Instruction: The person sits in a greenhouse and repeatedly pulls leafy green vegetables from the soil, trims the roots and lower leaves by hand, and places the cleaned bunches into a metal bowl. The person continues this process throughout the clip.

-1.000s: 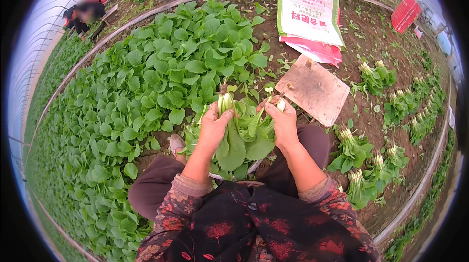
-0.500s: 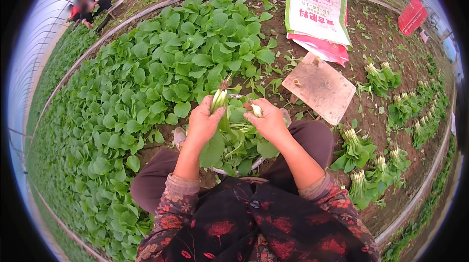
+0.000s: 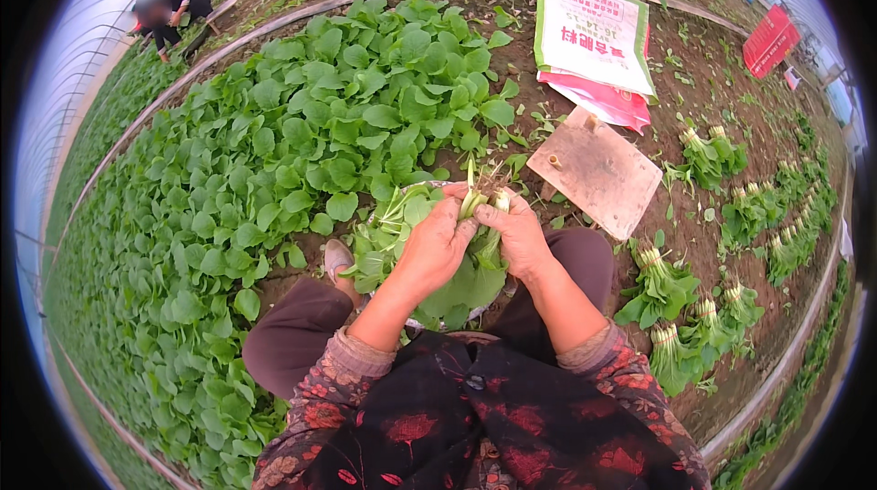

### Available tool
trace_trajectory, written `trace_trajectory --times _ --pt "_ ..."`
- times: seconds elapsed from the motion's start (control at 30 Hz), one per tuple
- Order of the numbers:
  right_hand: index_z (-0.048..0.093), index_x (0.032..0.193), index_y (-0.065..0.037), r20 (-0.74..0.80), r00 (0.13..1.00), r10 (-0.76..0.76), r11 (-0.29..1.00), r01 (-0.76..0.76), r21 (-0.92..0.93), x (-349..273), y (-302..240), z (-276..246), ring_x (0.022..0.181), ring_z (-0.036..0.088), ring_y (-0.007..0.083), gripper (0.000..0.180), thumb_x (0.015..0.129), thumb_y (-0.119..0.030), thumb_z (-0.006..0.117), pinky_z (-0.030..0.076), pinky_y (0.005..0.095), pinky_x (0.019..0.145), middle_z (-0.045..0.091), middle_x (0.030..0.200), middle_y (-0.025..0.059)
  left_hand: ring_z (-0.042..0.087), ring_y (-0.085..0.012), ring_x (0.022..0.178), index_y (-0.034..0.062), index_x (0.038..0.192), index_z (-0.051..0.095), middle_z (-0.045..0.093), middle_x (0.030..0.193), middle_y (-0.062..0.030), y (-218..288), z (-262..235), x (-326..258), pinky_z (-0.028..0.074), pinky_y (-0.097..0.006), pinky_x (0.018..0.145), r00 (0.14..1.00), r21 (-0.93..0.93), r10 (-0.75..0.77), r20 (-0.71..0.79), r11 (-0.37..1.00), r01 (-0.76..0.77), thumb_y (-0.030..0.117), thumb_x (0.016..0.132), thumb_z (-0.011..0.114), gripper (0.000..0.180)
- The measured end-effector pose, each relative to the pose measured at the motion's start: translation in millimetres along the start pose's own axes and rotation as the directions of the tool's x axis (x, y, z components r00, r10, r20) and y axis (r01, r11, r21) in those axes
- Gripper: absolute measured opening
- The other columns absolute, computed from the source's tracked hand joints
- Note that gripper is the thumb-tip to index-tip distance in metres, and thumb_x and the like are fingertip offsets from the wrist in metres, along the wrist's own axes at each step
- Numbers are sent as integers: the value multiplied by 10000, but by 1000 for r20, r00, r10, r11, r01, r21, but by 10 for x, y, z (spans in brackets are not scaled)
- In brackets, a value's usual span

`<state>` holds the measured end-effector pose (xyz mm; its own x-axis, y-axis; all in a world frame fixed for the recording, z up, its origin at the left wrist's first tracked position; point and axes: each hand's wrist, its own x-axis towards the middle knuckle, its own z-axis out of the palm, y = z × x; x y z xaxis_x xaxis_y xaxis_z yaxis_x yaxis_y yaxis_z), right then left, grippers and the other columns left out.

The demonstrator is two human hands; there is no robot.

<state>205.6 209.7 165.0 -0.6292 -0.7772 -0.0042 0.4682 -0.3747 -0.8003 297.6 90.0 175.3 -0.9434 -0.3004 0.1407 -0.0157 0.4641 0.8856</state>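
My left hand (image 3: 437, 240) and my right hand (image 3: 518, 236) are close together between my knees. Fingers of the left hand wrap pale stems of leafy greens (image 3: 473, 200). A whitish stem base with brown roots (image 3: 494, 179) sits in my right hand's closed grip. Broad leaves (image 3: 464, 287) of these plants hang down under my hands. More loose greens (image 3: 384, 236) lie just left of them, over a light-rimmed container that the leaves mostly hide.
Dense growing greens (image 3: 210, 243) fill the left. A wooden board (image 3: 598, 170) and fertilizer sacks (image 3: 594, 38) lie ahead right. Tied bundles of greens (image 3: 662, 284) rest on the soil at right. Another person (image 3: 178, 15) crouches far left.
Both hands have moved right and drawn together. The rooted end in my right hand is now beside the left hand's stems. Loose greens now show left of my hands.
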Motion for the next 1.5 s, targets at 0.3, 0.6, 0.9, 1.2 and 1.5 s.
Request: trace_trajectory --times 0.3,0.6,0.9,1.2,1.5 --pt "590 1196 20 156 988 7 997 4 -74 -17 -80 48 1127 562 204 422 823 -164 662 401 347 1016 617 1202 101 637 -247 937 21 1144 605 643 1036 -172 -133 6 -77 482 -327 814 996 -218 -2 -90 976 -18 144 921 557 259" --pt "598 1052 22 147 983 113 987 -128 95 -80 -82 -15 962 645 255 289 805 -115 660 510 369 873 661 1027 148 592 -139 820 32 1167 592 596 1125 -91 159 -567 -75 494 -268 716 1000 89 0 -30 996 3 31 864 582 303" --pt "588 1000 6 243 929 278 956 -291 20 -157 -94 146 706 650 233 217 837 -121 654 543 358 668 646 809 116 584 -109 605 22 1035 618 640 841 -52 149 -561 -44 474 -242 583 943 206 330 -47 927 -314 -1 891 527 172" --pt "599 971 -7 100 981 169 954 -137 -268 -189 -114 388 690 612 146 147 846 -79 629 506 291 658 635 809 51 601 -122 754 46 1015 642 613 895 -58 398 -668 -198 492 -254 682 946 197 259 -195 955 -221 38 823 635 192" --pt "596 998 1 10 1000 -23 929 25 -368 114 -483 231 697 631 165 180 822 1 632 523 298 640 643 816 69 551 -83 674 8 908 597 593 793 -15 174 -837 328 468 -225 608 892 -339 45 -450 915 -217 57 871 623 67"
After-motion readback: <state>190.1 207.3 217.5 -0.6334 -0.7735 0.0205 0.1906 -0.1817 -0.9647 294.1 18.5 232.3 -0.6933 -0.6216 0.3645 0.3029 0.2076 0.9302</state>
